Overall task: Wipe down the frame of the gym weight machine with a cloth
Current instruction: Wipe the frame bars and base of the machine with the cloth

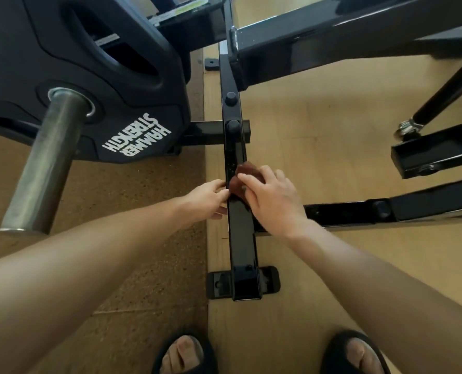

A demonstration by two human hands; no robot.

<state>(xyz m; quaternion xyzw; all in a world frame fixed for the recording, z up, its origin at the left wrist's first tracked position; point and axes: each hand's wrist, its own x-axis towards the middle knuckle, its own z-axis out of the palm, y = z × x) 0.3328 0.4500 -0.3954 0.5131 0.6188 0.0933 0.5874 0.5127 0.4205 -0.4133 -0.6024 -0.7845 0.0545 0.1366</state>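
So we had both hands down on the long black bar (242,238) of the frame, the one running along the floor away from our feet. The cloth (240,182), a small brownish rag, sat on top of that bar about halfway along, just short of the two round bolt caps (232,125). Our right hand (270,197) was pressed flat over it, fingers spread and curled down onto the rag, so holding it against the metal more than pinching it. Our left hand (206,199) was at the bar's left edge, fingertips pinched on the rag's near corner right where it hung over the side.

The bar was shiny, with a few pale specks just past the cloth. Its near end sat on a foot plate (271,282) on the wood floor (318,125). Off to the left was a big black plate (95,76) marked Hammer Strength on a steel sleeve (46,163), above a speckled mat (132,211). Our sandals (182,354) showed at the bottom edge.
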